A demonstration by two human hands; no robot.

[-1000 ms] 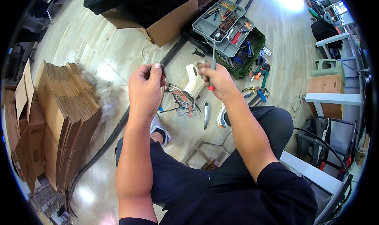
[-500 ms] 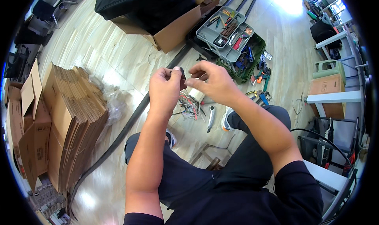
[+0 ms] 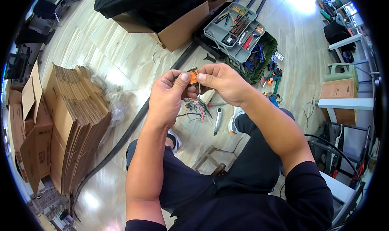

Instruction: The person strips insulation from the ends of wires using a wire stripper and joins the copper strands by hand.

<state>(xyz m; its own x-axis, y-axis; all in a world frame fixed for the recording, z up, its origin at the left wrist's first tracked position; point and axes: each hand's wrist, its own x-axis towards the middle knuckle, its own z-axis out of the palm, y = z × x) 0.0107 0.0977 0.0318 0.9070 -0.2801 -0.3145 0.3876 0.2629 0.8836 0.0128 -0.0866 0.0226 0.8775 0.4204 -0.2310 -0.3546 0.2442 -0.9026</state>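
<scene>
Held in mid-air, at 12 o'clock from the lap (image 3: 192,174): a small orange part (image 3: 193,78) with dark edges, a thin pale wire (image 3: 199,91) trailing toward its 6 o'clock. Gripped from both sides — at 2 o'clock from the left hand (image 3: 167,95), at 9 o'clock from the right hand (image 3: 227,83), touching both, so neither one nearer. Fingers of each hand pinched firmly on it, thumbs uppermost. Long axis largely covered by the fingertips; cannot tell its direction.

At 6 o'clock below, a tangle of coloured wires (image 3: 197,108) on the floor (image 3: 117,46); at 5 o'clock, a utility knife (image 3: 218,121), blade roughly toward 6.

Between 1 and 2 o'clock, grey trays (image 3: 240,54) spread open over a green toolbox (image 3: 271,43) — hand tools and brown rods (image 3: 240,26) in the upper tray, a red-handled tool (image 3: 247,42) in the lower, blue tools (image 3: 256,55) in the green body. At 11 o'clock, an open cardboard box (image 3: 182,28) with a bulky black object (image 3: 146,4) in it. At 8 o'clock, a stack of flattened cardboard (image 3: 81,121); farther out, another carton (image 3: 38,144), contents hidden.
</scene>
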